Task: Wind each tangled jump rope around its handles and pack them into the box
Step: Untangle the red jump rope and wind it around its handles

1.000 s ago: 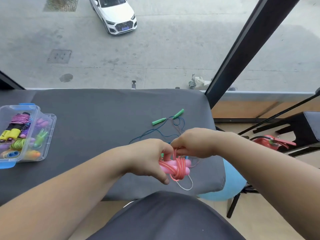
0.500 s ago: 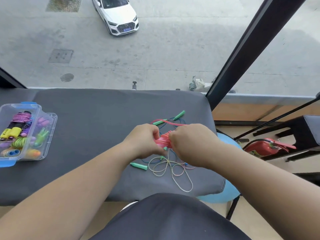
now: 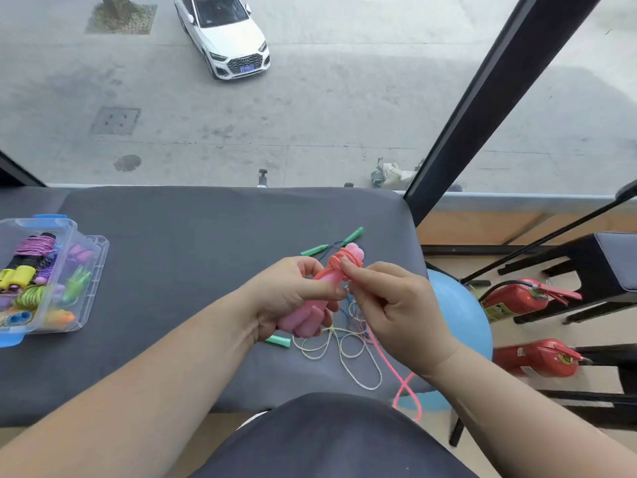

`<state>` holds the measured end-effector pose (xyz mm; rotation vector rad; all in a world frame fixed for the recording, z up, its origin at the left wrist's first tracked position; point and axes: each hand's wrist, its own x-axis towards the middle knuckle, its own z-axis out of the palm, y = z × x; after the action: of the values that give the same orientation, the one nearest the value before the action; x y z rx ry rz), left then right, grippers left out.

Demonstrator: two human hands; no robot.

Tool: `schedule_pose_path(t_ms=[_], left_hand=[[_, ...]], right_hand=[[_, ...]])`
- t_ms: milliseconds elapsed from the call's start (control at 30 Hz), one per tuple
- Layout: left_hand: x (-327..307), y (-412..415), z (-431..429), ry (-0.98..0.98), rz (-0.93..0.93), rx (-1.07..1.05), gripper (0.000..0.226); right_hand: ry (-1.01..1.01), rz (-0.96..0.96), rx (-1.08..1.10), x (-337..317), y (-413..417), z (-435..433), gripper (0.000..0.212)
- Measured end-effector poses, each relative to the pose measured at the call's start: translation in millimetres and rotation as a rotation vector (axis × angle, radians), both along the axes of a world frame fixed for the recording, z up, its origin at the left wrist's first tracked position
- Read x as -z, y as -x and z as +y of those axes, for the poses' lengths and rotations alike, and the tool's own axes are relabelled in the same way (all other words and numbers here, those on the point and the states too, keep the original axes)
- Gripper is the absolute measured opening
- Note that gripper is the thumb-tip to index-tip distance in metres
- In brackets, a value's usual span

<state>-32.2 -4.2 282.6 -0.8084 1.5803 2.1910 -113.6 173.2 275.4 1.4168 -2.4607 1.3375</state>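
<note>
My left hand point(image 3: 289, 298) grips a pair of pink jump rope handles point(image 3: 310, 313) held together, pointing away from me. Orange-pink rope point(image 3: 344, 262) is coiled around their far end. My right hand point(image 3: 389, 305) pinches that rope just beside the coil; the loose pink rope point(image 3: 401, 384) hangs down past the table's front edge. Under my hands lie a whitish tangled rope point(image 3: 344, 353) and a blue rope with green handles point(image 3: 351, 232). A clear plastic box point(image 3: 74, 232) at the left holds several wound ropes.
The grey padded table point(image 3: 193, 236) ends at a window with a black frame post point(image 3: 482, 98). To the right, below table level, are a blue ball point(image 3: 458, 315), two red fire extinguishers point(image 3: 517, 300) and a dark stool point(image 3: 586, 267).
The pink handles have turned to point away from me and the coil has shifted to their far end. My right hand has moved from over the bundle to its right side, trailing loose rope.
</note>
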Motion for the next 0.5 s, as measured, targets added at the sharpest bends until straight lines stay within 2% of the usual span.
schedule_pose_path(t_ms=[100,233,300,400,500], left_hand=[[-5,-1,-2,-0.055,0.066,-0.007,0.039],[-5,0,-2,0.004,0.087,-0.062,0.018],[-5,1,0,-0.008,0.101,-0.109,0.015],[-8,1,3,-0.086,0.133,-0.156,0.025],[-9,-2,7,-0.140,0.135,-0.149,0.028]], right_hand=[[0.090,-0.052,0.032,-2,4,-2,0.028],[0.114,-0.177,0.082,-1,13,3,0.019],[0.126,-0.322,0.099,-2,11,5,0.020],[0.158,-0.598,0.057,-5,7,5,0.022],[0.185,-0.791,0.049,-7,12,7,0.019]])
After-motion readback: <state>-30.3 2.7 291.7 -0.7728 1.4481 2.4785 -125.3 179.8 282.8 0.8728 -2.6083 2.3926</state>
